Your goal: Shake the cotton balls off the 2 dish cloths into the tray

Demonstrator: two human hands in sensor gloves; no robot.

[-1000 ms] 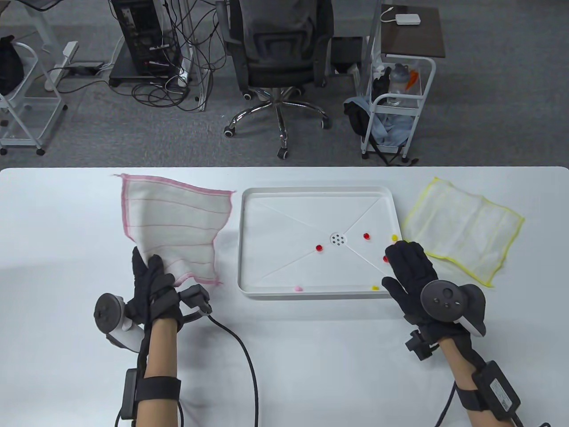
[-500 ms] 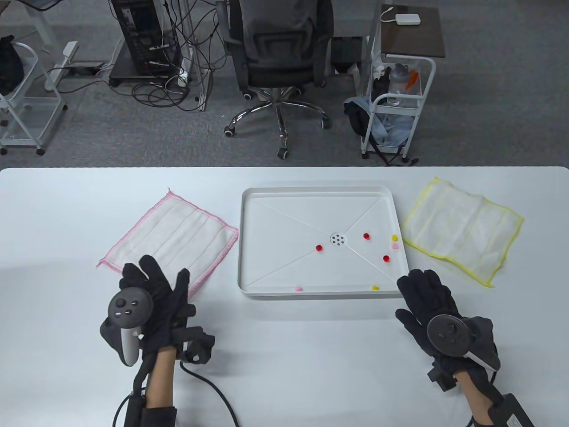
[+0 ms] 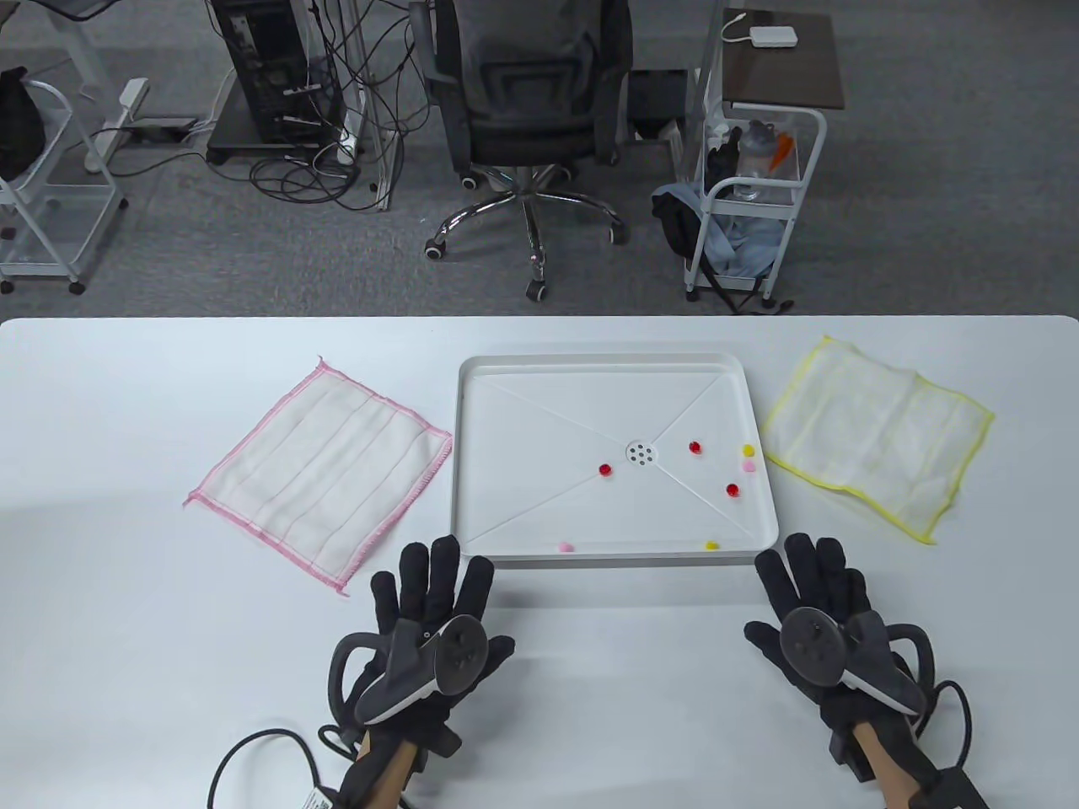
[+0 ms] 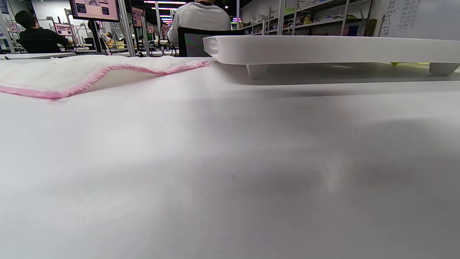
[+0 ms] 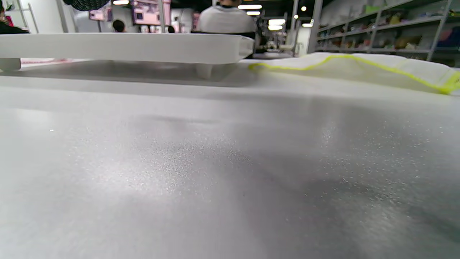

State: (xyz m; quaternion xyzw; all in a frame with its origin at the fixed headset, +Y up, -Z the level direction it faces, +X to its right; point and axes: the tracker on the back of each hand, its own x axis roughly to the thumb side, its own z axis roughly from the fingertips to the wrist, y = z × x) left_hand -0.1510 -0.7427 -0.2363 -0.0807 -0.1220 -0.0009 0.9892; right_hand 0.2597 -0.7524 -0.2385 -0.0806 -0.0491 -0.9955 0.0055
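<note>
Cotton balls (image 3: 695,447): all visible ones lie in tray (image 3: 600,364), mostly right half and along near rim; none seen on either cloth.

Grip: left hand (image 3: 434,619) flat on table, fingers spread and straight, holding nothing. Right hand (image 3: 813,611) likewise, fingers extended, holding nothing. Both rest near tray's near edge, left hand just below near-left corner, right hand just off near-right corner. Wrist views show only tabletop, tray underside and cloth hems; no fingers in frame.

Key relation: pink-edged cloth (image 3: 324,476) lies flat to left of tray, up-left of left hand, long axis running diagonally, near corner pointing toward that hand. Yellow-edged cloth (image 3: 881,434) lies right of tray, up-right of right hand, slightly rumpled, apart from tray rim. Each cloth is nearer to same-side hand.

Judgement: task appears complete or nearly so; no ball visible outside tray.

Room: table (image 3: 126,404) open in front of both hands and beside both cloths. Tray stands on short feet, gap beneath. Far table edge behind cloths; office chair (image 3: 527,101) and trolley (image 3: 754,181) on floor beyond.
</note>
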